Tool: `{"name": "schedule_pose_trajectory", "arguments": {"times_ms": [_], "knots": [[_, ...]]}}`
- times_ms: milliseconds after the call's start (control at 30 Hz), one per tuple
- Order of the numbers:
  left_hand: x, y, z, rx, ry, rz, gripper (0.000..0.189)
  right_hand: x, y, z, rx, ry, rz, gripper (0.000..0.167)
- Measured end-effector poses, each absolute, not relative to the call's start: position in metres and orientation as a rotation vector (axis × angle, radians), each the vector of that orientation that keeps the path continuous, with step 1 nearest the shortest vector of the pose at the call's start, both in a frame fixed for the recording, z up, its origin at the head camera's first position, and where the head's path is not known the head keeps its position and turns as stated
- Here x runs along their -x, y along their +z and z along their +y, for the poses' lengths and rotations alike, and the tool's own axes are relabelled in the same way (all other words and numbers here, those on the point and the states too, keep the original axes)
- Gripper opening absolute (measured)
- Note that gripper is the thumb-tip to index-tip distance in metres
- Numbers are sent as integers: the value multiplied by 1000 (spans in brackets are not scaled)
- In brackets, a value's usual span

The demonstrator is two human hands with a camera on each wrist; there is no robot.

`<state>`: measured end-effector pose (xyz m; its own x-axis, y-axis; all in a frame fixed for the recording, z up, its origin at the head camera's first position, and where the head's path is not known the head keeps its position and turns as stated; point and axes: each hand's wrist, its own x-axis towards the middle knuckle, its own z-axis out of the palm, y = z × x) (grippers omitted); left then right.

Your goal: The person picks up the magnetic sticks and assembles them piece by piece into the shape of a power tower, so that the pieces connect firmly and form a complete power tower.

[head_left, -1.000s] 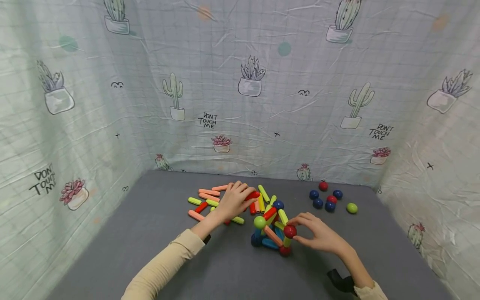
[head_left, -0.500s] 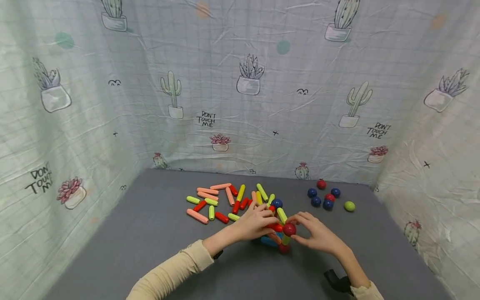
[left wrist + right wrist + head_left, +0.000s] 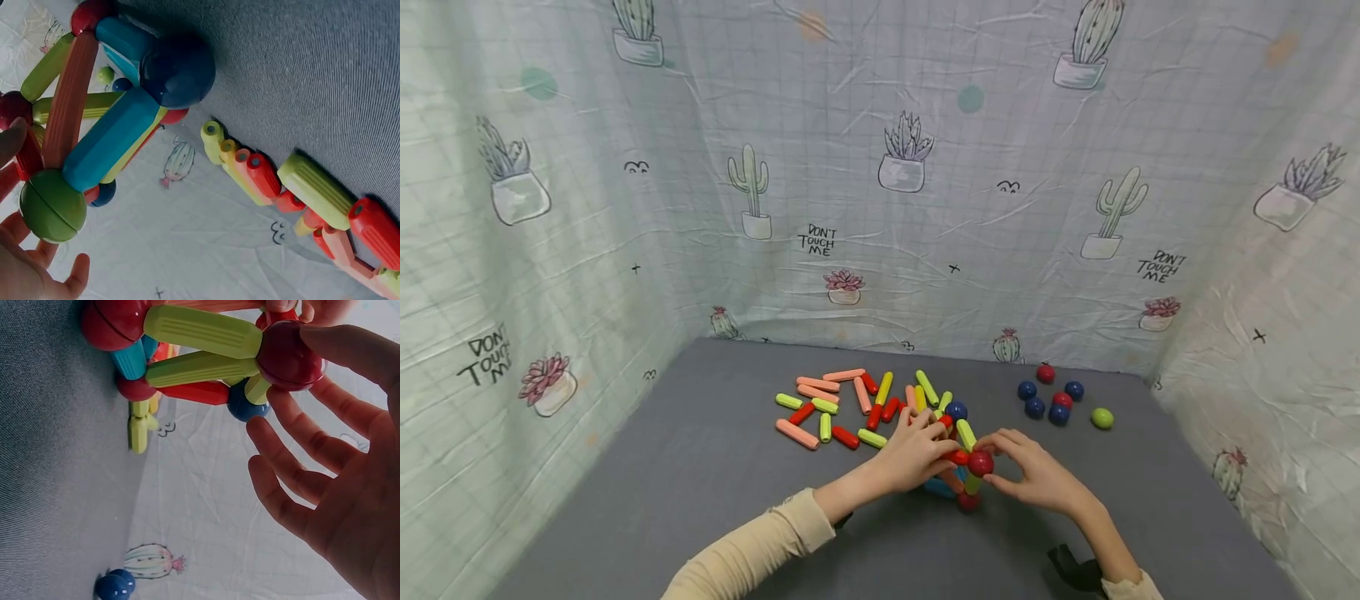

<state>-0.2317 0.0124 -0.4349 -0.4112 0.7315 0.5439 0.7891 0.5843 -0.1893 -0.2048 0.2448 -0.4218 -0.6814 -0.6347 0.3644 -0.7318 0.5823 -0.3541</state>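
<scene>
A magnetic stick-and-ball frame stands on the table, partly hidden behind my left hand (image 3: 913,454) in the head view. That hand pinches a short red magnetic rod (image 3: 957,457) lying across the top, one end at the red ball (image 3: 981,463). In the left wrist view the rod's other end meets the green ball (image 3: 53,206). My right hand (image 3: 1033,473) holds the same red ball between thumb and fingers, its other fingers spread apart. Below are a blue rod (image 3: 112,140), a salmon rod (image 3: 70,100), a large dark blue ball (image 3: 178,70) and yellow-green rods (image 3: 203,331).
Loose rods in red, salmon, yellow and green, such as a salmon rod (image 3: 797,434), lie behind and left of the frame. Several blue and red balls and a green ball (image 3: 1102,418) sit at the back right. A cactus-print curtain (image 3: 850,208) encloses the grey table (image 3: 700,467).
My left hand has carried the red rod from over the loose rods rightward and nearer, onto the frame beside the red ball. The right hand has stayed on that ball.
</scene>
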Motion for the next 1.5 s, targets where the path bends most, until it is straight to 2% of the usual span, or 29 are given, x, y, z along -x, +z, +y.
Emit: {"name": "schedule_pose_trajectory", "arguments": {"times_ms": [333,600,733,900,1133,1267,1367,1500], "knots": [[234,-433,0,1198,-282,-2213,36,205,-423,245,-1134,723,-2595,39],[260,-437,-51,1080,-386,-2226,18,205,-426,247,-1107,737,-2605,37],[279,-448,-86,1011,-346,-2477,15,204,-428,248,-1089,756,-2611,34],[294,-473,-112,1049,-161,-2650,15,202,-429,250,-1080,779,-2629,31],[297,-487,-118,1201,-8,-2617,21,201,-430,247,-1073,819,-2649,31],[293,-481,-117,1142,3,-2595,18,202,-428,246,-1067,821,-2664,30],[289,-468,-109,1034,-167,-2590,22,202,-427,246,-1062,811,-2678,31],[276,-446,-86,964,-626,-2492,28,202,-425,246,-1049,797,-2688,32]]}}
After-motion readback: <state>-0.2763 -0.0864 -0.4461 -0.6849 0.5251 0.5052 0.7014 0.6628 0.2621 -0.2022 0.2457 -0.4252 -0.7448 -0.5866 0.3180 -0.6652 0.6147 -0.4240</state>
